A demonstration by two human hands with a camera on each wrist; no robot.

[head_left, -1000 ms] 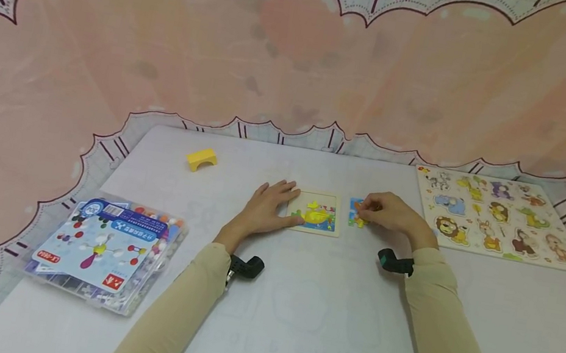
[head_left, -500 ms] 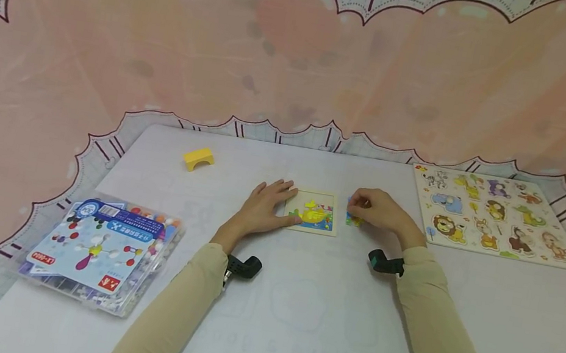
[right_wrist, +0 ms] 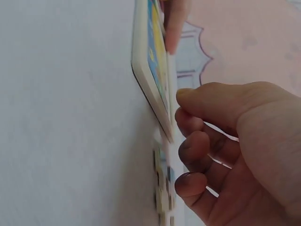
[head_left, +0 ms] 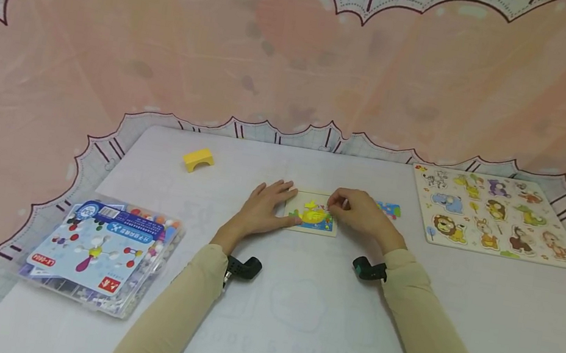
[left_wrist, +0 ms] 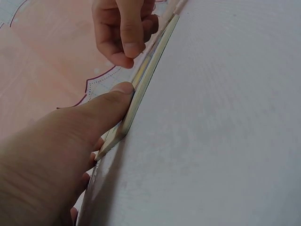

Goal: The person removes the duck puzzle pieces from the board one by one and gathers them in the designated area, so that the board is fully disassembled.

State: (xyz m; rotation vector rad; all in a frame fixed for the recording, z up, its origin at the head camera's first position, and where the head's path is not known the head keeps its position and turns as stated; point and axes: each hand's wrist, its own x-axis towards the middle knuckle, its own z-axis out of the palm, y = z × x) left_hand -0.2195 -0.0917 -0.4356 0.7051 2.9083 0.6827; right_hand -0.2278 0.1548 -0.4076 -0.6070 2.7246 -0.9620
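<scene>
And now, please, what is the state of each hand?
Left hand: open, thumb resting on the puzzle board.
Right hand: fingers curled; cannot tell whether it holds anything.

Head cam faces forward-down, table [head_left: 278, 348] across lower frame. Left wrist cam [head_left: 246, 267] and right wrist cam [head_left: 368, 269] sit low, close; both catch puzzle board [head_left: 316, 220] upper centre.

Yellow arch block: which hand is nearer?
Left. The left hand is right of the yellow arch block; the right hand is farther right, at the right edge of the small puzzle.
</scene>
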